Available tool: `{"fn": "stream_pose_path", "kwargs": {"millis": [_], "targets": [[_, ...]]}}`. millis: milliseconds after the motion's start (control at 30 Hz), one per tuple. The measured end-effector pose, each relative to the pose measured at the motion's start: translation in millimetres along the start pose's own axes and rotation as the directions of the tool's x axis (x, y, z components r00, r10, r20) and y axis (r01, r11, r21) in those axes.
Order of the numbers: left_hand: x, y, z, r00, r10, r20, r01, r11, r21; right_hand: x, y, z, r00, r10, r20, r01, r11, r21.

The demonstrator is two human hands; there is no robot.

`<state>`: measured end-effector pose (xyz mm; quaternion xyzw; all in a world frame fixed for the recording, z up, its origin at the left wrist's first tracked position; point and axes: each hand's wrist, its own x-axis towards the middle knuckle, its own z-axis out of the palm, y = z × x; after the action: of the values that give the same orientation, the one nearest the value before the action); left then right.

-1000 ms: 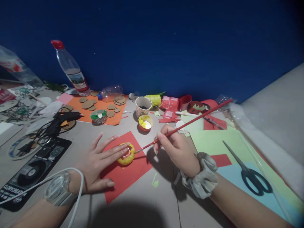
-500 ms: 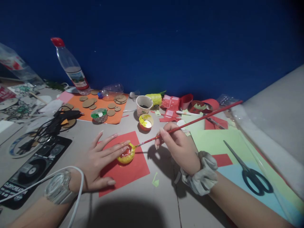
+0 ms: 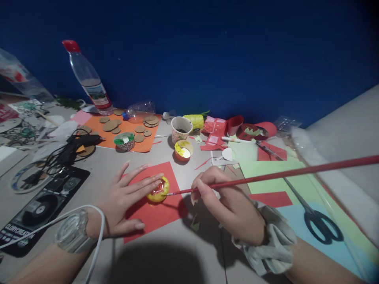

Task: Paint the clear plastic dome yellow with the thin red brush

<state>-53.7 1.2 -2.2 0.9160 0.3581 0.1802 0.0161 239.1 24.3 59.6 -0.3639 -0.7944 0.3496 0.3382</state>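
Note:
My left hand (image 3: 127, 203) lies with fingers spread, its fingertips resting on a round, clear plastic piece (image 3: 162, 194) whose rim is coated in yellow paint. Under that piece is a sheet of red paper (image 3: 148, 223). Between thumb and fingers, my right hand (image 3: 222, 199) grips a long red paintbrush (image 3: 266, 176). The brush tip meets the right side of the yellow rim. Just beyond the red sheet stands a small cup of yellow paint (image 3: 182, 152). A paper cup with dark liquid (image 3: 180, 130) is behind it.
Black scissors (image 3: 322, 225) lie on coloured paper at right. A glue gun (image 3: 83, 139) with tangled cord sits left, near cardboard discs on orange paper (image 3: 145, 146). A tall bottle (image 3: 91, 83) stands by the blue wall. A white cable (image 3: 102, 225) crosses my left wrist.
My right hand has shifted slightly down and right, and the brush handle has swung lower. The brush tip has moved down along the yellow rim. My left hand stays almost still.

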Motion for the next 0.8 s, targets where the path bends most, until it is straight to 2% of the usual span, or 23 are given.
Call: {"fn": "stream_pose_path", "kwargs": {"millis": [233, 333, 467, 600, 667, 800], "targets": [[-2, -1, 1.7, 1.000, -0.009, 0.019, 0.010, 1.000, -0.024, 13, 15, 5, 0.979, 0.181, -0.099, -0.164, 0.973, 0.164], [-2, -1, 1.5, 1.000, -0.009, 0.018, 0.009, 1.000, -0.028, 14, 22, 4, 0.969, 0.196, -0.149, -0.171, 0.972, 0.164], [-1, -1, 0.8, 1.000, -0.003, 0.018, 0.003, 1.000, -0.016, 8, 18, 2, 0.981, 0.088, -0.174, -0.085, 0.996, 0.027], [-1, 0, 1.2, 1.000, 0.000, 0.006, 0.000, 1.000, -0.019, 1, 1, 0, 0.995, -0.094, -0.012, 0.091, 0.980, -0.177], [-1, 0, 1.4, 1.000, -0.002, 0.005, 0.002, 1.000, -0.022, 0, -5, -1, 0.990, -0.135, 0.033, 0.139, 0.967, -0.213], [-2, 0, 1.6, 1.000, 0.000, 0.010, 0.001, 1.000, -0.024, -1, -8, -3, 0.989, -0.149, 0.015, 0.150, 0.971, -0.184]]}}
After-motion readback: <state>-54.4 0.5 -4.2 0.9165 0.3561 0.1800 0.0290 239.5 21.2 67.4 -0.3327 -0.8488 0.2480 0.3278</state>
